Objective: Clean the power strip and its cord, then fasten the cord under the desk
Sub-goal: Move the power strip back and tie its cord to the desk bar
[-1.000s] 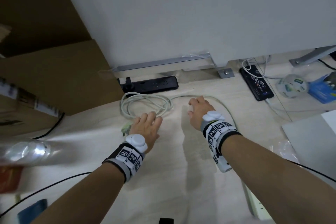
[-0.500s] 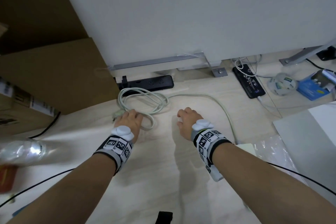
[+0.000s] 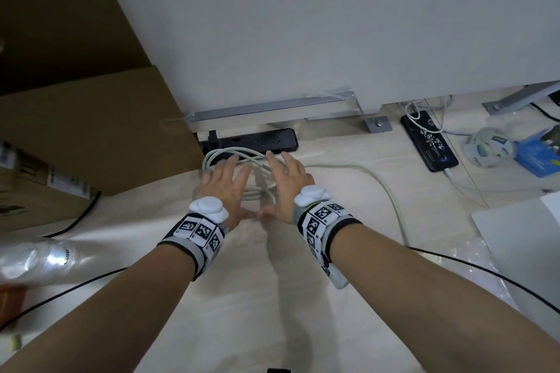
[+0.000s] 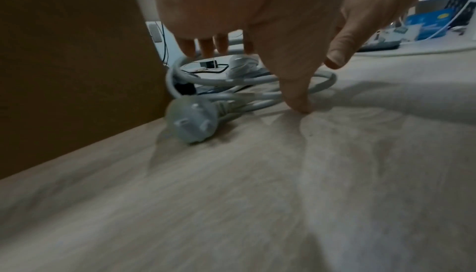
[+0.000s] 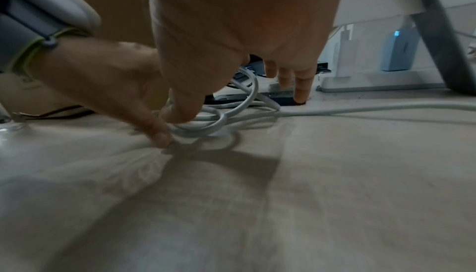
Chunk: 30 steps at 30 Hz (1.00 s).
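A pale white cord (image 3: 257, 160) lies coiled on the wood floor in front of a black power strip (image 3: 251, 142) at the wall's foot. One strand runs off to the right (image 3: 378, 179). My left hand (image 3: 224, 185) and right hand (image 3: 288, 182) are spread side by side over the coil, fingers straight, thumbs nearly meeting at its near edge. In the left wrist view the cord's plug (image 4: 192, 122) lies on the floor left of my left thumb. The right wrist view shows both thumbs at the coil (image 5: 213, 121) and my right fingertips (image 5: 301, 93) by the black power strip (image 5: 257, 99).
Cardboard boxes (image 3: 91, 130) stand on the left against the coil. A metal desk foot (image 3: 272, 106) runs behind the strip. A black device (image 3: 428, 142), a tape roll (image 3: 488, 147) and a blue box (image 3: 539, 154) lie at the right. A plastic bottle (image 3: 36, 260) and a black cable (image 3: 75, 285) are near left.
Both hands have moved forward and closer together onto the coil. The right hand, earlier loosely curled to the coil's right, now lies spread over it beside the left.
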Motion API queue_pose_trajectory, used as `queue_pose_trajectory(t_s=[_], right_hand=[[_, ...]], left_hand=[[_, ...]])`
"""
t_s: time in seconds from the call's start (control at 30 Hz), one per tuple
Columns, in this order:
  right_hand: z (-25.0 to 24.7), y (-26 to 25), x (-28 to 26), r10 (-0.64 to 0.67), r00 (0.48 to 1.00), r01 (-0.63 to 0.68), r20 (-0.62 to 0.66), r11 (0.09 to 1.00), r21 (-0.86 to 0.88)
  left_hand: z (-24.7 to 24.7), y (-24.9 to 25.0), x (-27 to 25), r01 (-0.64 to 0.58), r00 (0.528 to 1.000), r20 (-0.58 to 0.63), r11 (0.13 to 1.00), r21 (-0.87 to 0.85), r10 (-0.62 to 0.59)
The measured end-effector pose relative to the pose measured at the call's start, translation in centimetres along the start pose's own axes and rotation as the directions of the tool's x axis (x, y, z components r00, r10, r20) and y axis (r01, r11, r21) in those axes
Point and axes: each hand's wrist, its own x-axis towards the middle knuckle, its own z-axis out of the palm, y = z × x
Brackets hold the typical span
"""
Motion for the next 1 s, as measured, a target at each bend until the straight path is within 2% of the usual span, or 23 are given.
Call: queue_pose_trajectory(t_s=[0.07, 0.17, 0.3, 0.37, 0.47, 0.57, 0.73, 0.87, 1.0], right_hand=[[0.0, -0.1, 1.3, -0.005, 0.999, 0.006, 0.049, 1.0, -0.011], [0.1, -0.3, 2.7, -0.016, 0.993, 0.019, 0.117, 1.0, -0.022], [0.1, 0.6, 3.5, -0.112, 0.994, 0.113, 0.007, 0.991, -0.073], [0.4, 1.3, 3.6, -0.144, 0.988, 0.14, -0.057, 0.987, -0.084], [1.0, 1.9, 3.9, -0.124, 0.991, 0.119, -0.045, 0.989, -0.091], [1.3, 1.9, 3.5, -0.115, 0.992, 0.11, -0.056, 0.99, -0.083], [0.5, 3.2, 0.3, -0.057, 0.99, 0.054, -0.132, 0.998, -0.02], [-0.5, 6.5, -4.7, 0.068, 0.991, -0.075, -0.119, 0.996, -0.053], [-1.0, 10.0, -10.7, 0.17, 0.971, -0.187, -0.171, 0.979, -0.086]], left_hand=[[0.2, -1.1, 0.2, 0.032, 0.999, -0.019, 0.995, 0.098, -0.03], [0.6, -2.4, 1.3, 0.035, 0.998, 0.049, 0.993, 0.116, -0.041], [0.3, -2.1, 2.6, 0.026, 0.995, 0.092, 0.987, 0.159, -0.041], [0.2, -1.3, 2.6, 0.071, 0.994, 0.077, 0.993, 0.098, -0.079], [0.7, -0.6, 2.5, 0.14, 0.987, 0.076, 0.988, 0.061, -0.145], [1.4, -0.7, 2.5, 0.14, 0.984, 0.104, 0.988, 0.063, -0.146], [0.5, 0.5, 1.5, 0.002, 0.992, 0.128, 0.997, 0.079, -0.012], [-0.5, 3.8, -0.4, -0.106, 0.988, 0.122, 0.987, 0.119, 0.092], [-0.9, 8.5, -3.3, -0.239, 0.971, 0.025, 0.971, 0.014, 0.238]])
